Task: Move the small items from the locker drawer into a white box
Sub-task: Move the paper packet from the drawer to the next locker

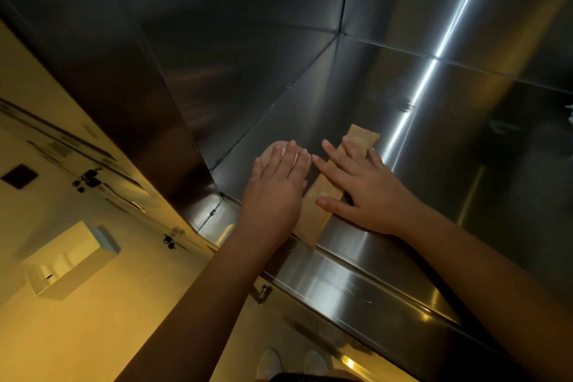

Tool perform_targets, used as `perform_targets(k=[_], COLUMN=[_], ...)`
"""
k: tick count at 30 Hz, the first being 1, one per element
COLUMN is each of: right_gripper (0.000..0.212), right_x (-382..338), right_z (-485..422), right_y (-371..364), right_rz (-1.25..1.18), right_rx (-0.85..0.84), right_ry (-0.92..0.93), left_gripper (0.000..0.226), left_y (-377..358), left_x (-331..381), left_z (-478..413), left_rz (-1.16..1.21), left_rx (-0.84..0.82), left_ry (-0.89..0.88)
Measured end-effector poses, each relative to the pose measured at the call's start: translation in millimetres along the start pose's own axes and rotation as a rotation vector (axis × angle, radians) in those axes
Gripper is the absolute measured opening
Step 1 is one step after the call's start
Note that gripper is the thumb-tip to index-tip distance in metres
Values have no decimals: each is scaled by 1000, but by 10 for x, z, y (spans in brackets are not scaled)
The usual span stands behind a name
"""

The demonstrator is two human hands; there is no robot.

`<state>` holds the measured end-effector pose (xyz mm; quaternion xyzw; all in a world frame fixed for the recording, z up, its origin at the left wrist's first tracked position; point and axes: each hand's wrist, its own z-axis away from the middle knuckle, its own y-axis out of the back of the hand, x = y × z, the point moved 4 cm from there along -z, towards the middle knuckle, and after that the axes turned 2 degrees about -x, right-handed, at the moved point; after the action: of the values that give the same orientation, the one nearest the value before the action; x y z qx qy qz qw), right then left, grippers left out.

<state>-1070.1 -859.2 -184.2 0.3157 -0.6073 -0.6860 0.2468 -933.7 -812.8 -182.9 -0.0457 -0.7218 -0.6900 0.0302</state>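
Note:
Both my hands reach into a stainless-steel locker compartment (449,121). My left hand (276,189) lies flat, fingers together, on top of a round tan item (273,149) near the left wall. My right hand (359,186) rests with spread fingers across long tan paper packets (361,137); another tan packet (316,211) sticks out between the two hands toward the front lip. Neither hand has closed around anything. A white box (71,260) stands on the floor far down at the left.
The compartment's steel walls close in on the left and at the back, and a steel front lip (356,273) runs under my forearms. Locker fronts with small latches (90,180) line the left side. My shoes (291,363) show on the pale floor.

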Motion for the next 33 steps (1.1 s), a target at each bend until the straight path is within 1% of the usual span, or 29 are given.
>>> perform_targets(k=[3,7,11,14,16,22,27,30,33], right_gripper=[72,61,52,46,47,50,50,51,50], right_x=[-39,-180,-388,-554,-657,-982,-1343,-1692,-1962], right_z=[15,59,112,165,193,255,342,410,472], right_y=[72,243,387,435,438,452,390,336,304], right_rz=[21,-16,-32,-58,-63,-56,-90,-88,-75], right_rx=[40,175,292,362,383,373,320,282,289], right_ry=[-18,-13,72,157,206,323,427,504,561], left_gripper=[53,49,41,38,43,45,44,46,46], left_y=[39,213,397,472,498,534,586,591,584], left_x=[15,87,181,205,193,123,38,-71,-166], left_z=[78,274,553,763,907,1336,1750,2115,2404], left_rz=[27,67,88,95,88,53,30,5,-26], left_rx=[27,130,351,403,399,404,468,483,480], left_ry=[11,28,13,82,134,279,388,466,528])
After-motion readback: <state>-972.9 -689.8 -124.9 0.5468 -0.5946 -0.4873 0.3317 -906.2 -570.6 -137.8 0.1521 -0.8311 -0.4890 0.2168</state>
